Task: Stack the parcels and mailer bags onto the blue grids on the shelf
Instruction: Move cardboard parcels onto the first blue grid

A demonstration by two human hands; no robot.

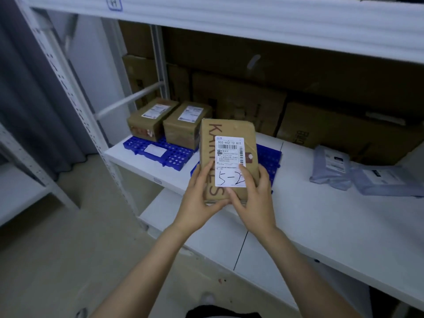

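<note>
I hold a flat brown cardboard parcel [231,134] with a white shipping label marked "5-2" in front of the shelf. My left hand [202,198] grips its lower left edge and my right hand [254,198] grips its lower right edge, thumb on the label. Behind the parcel lies a blue grid [269,159], mostly hidden. A second blue grid [174,154] at the shelf's left carries two brown boxes side by side, one on the left [149,120] and one on the right [185,125]. Two grey mailer bags [330,166] [387,180] lie on the shelf at the right.
The white shelf board [321,214] runs from left to right, with an upper shelf [252,26] overhead. Large cardboard boxes [344,129] fill the back. A white perforated upright [75,106] stands at the left. A lower shelf board [206,237] sits below.
</note>
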